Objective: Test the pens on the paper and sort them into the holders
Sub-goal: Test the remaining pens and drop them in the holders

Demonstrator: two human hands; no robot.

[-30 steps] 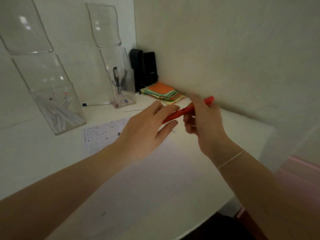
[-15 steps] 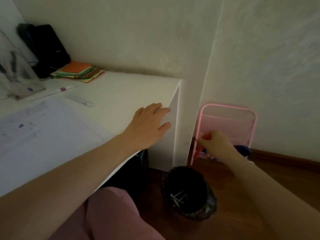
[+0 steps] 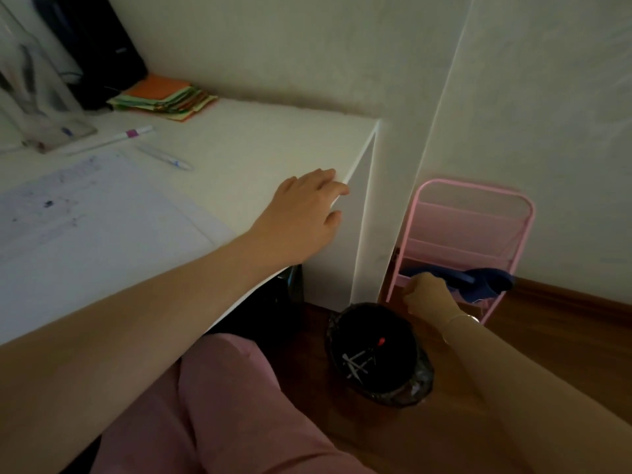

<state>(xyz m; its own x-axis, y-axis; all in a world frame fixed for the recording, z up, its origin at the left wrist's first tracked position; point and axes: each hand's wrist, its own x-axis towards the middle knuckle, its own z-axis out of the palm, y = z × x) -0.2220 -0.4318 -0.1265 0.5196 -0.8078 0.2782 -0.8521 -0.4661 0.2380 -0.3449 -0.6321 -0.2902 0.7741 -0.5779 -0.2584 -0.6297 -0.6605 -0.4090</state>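
Note:
My left hand [image 3: 307,213] lies flat and open on the right edge of the white desk [image 3: 260,142]. My right hand [image 3: 427,294] hangs low beside the desk, just above the black bin [image 3: 422,379], fingers curled with nothing in them. A red pen [image 3: 380,342] sits inside the bin among several pale pens. On the desk, the scribbled test paper [image 3: 85,213] lies at the left. Beyond it lie a white pen with a purple band [image 3: 114,140] and a clear pen [image 3: 166,159]. A clear holder [image 3: 37,97] with pens stands at the far left.
A stack of coloured sticky notes [image 3: 167,97] and a black box [image 3: 92,46] sit in the desk's back corner. A pink wire rack [image 3: 472,230] with a blue cloth [image 3: 489,283] leans on the wall behind the bin. My pink-clad knees fill the foreground.
My right hand carried the red pen off the desk, down to the bin, and let it go; the pen now lies in the bin. My left hand settled on the desk edge.

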